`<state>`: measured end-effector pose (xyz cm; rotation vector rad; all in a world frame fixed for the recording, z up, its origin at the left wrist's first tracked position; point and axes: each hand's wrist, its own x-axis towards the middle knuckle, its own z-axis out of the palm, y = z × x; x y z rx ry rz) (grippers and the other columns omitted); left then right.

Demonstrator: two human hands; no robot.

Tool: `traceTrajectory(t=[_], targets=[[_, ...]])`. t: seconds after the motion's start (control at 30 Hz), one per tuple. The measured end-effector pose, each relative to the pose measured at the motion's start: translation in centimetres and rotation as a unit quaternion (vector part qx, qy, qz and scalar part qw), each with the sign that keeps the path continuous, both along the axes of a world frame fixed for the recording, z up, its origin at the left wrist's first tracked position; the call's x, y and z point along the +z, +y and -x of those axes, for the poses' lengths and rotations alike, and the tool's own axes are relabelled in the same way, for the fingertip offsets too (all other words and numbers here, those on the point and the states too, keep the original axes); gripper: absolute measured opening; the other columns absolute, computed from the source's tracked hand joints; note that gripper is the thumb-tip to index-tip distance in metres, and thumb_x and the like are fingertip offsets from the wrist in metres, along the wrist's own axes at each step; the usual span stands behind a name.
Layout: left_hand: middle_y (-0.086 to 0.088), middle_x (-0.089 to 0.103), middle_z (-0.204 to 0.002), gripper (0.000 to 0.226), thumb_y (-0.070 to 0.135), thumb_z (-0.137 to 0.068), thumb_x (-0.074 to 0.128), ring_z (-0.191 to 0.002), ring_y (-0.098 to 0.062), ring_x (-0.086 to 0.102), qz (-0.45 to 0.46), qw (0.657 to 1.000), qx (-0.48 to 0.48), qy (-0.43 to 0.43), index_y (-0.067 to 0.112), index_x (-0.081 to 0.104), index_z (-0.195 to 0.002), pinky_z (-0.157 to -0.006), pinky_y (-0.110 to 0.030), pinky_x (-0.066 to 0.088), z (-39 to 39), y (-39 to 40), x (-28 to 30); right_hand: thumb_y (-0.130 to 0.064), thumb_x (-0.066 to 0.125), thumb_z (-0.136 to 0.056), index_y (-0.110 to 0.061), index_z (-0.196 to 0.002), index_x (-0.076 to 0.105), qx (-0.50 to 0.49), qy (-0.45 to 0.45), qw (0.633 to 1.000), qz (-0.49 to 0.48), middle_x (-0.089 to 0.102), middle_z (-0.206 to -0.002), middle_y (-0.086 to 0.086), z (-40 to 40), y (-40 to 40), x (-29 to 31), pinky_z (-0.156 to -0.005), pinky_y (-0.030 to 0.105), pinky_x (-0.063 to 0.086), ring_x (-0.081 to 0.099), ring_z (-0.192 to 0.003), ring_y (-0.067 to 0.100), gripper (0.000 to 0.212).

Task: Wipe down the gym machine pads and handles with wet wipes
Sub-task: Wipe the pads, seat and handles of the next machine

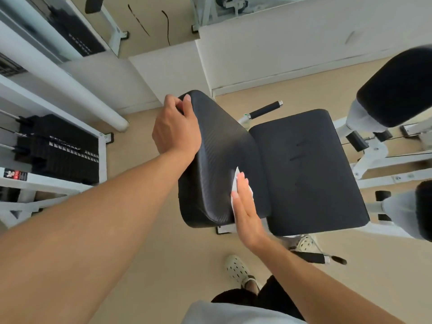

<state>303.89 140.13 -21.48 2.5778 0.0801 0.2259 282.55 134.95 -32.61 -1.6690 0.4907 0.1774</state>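
A black textured back pad (219,146) stands upright in the middle, next to the flat black seat pad (308,169). My left hand (176,127) grips the back pad's top far edge, thumb curled over it. My right hand (245,206) lies flat with straight fingers, pressing a white wet wipe (235,183) against the pad's front face near its lower right side. Most of the wipe is hidden under the palm. A black-gripped handle (265,111) sticks out behind the seat.
A weight stack (58,148) in a white frame stands at the left. Black roller pads (397,87) on white arms are at the right. A second handle (313,257) lies low by my feet. White walls close off the back; beige floor lies below.
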Motion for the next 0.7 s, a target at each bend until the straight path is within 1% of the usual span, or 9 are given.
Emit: traceTrajectory(t=[0.1,0.2,0.3,0.37,0.43,0.5,0.6,0.67,0.7], targets=[[0.007,0.057,-0.083,0.032,0.048,-0.105,0.036,-0.078,-0.022,0.045,0.012,1.0,-0.013,0.0,0.021,0.047,-0.091,-0.07,-0.034,0.029,0.3,0.0,0.3,-0.041,0.02,-0.11,-0.029,-0.163,-0.003,0.007,-0.085,0.996,0.032,-0.01,-0.168,-0.025,0.8,2.8,3.7,-0.127,0.032,-0.003,-0.013,-0.153,-0.005,0.058],[0.006,0.057,-0.084,0.032,0.046,-0.105,0.036,-0.08,-0.022,0.045,0.037,0.999,-0.017,-0.006,0.02,0.048,-0.091,-0.07,-0.033,0.029,0.3,0.2,0.3,-0.039,0.028,-0.111,-0.024,-0.164,0.004,0.023,-0.14,0.987,0.078,-0.003,-0.17,-0.019,-0.8,3.6,6.5,-0.128,0.034,0.002,-0.008,-0.155,-0.002,0.06],[0.003,0.057,-0.084,0.032,0.043,-0.106,0.036,-0.08,-0.023,0.047,0.035,0.998,-0.04,-0.019,0.018,0.049,-0.09,-0.069,-0.034,0.03,0.8,0.3,0.3,-0.035,0.036,-0.111,-0.019,-0.164,0.012,0.007,-0.164,0.98,0.109,0.006,-0.171,-0.014,-0.7,3.6,6.3,-0.129,0.039,0.008,-0.001,-0.156,0.003,0.06],[0.001,0.057,-0.08,0.034,0.043,-0.105,0.037,-0.077,-0.023,0.049,0.007,0.994,-0.097,-0.049,0.017,0.05,-0.088,-0.066,-0.033,0.03,1.5,0.5,0.3,-0.029,0.036,-0.111,-0.018,-0.163,0.015,-0.02,-0.173,0.978,0.111,0.008,-0.171,-0.012,1.4,4.3,4.9,-0.129,0.042,0.011,0.003,-0.158,0.007,0.058],[0.001,0.057,-0.075,0.033,0.042,-0.104,0.042,-0.074,-0.019,0.047,-0.024,0.98,-0.178,-0.084,0.018,0.048,-0.082,-0.064,-0.031,0.028,2.1,0.6,0.2,-0.028,0.033,-0.111,-0.022,-0.163,0.013,-0.054,-0.15,0.985,0.07,0.006,-0.171,-0.016,3.6,5.1,3.6,-0.129,0.044,0.01,0.002,-0.157,0.006,0.056],[0.006,0.051,-0.07,0.032,0.044,-0.101,0.047,-0.071,-0.014,0.045,-0.061,0.961,-0.248,-0.109,0.022,0.047,-0.079,-0.061,-0.029,0.029,2.2,0.7,0.2,-0.035,0.028,-0.111,-0.03,-0.162,0.008,-0.073,-0.11,0.991,0.023,0.001,-0.17,-0.022,4.5,5.4,2.7,-0.129,0.042,0.008,-0.003,-0.156,0.0,0.056],[0.009,0.048,-0.068,0.031,0.047,-0.097,0.054,-0.069,-0.014,0.047,-0.121,0.929,-0.334,-0.106,0.025,0.05,-0.076,-0.061,-0.029,0.033,1.3,0.1,0.7,-0.048,0.023,-0.109,-0.039,-0.159,0.004,-0.068,-0.076,0.995,-0.002,0.0,-0.167,-0.027,3.2,4.2,2.0,-0.129,0.036,0.004,-0.006,-0.153,-0.008,0.055],[0.01,0.047,-0.065,0.03,0.049,-0.095,0.056,-0.067,-0.015,0.048,-0.158,0.905,-0.382,-0.096,0.028,0.051,-0.074,-0.062,-0.029,0.035,0.6,-0.3,0.9,-0.059,0.024,-0.107,-0.048,-0.154,0.007,-0.065,-0.048,0.997,-0.017,0.004,-0.164,-0.029,1.3,2.5,1.2,-0.129,0.032,0.006,-0.002,-0.15,-0.014,0.051],[0.011,0.045,-0.064,0.03,0.049,-0.095,0.056,-0.066,-0.015,0.048,-0.171,0.896,-0.401,-0.087,0.028,0.051,-0.074,-0.062,-0.029,0.036,0.3,-0.6,1.0,-0.062,0.024,-0.106,-0.049,-0.152,0.008,-0.057,-0.036,0.998,-0.014,0.004,-0.164,-0.026,0.1,1.5,0.5,-0.129,0.034,0.007,0.0,-0.151,-0.012,0.051]])
